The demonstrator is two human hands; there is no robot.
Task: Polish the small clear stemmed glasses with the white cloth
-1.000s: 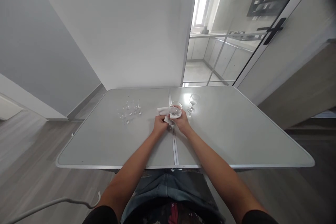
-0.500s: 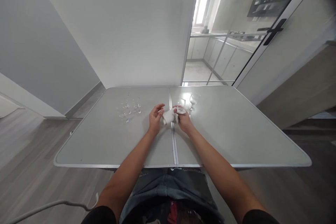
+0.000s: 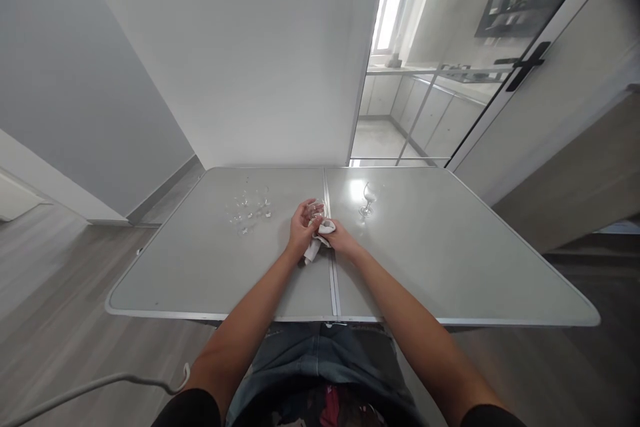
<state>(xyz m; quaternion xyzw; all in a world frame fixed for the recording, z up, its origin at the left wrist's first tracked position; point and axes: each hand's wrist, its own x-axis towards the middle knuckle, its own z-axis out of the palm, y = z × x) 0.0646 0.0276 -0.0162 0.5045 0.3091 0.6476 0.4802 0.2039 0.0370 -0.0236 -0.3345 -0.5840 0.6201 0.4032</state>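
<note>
Glass (image 3: 315,209), inside table's near edge (image 3: 475,320), was newly gripped by left hand (image 3: 300,229). Right hand (image 3: 341,239) clutched cloth (image 3: 312,251); wiping probably steadied.

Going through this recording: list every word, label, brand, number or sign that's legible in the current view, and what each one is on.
None can be read.
Held glass and white cloth: no lettering visible.
Stemmed glass on the right: none visible.
Clustered glasses on the left: too small to tell.
Clothing with a red patch: too blurred to tell.
</note>
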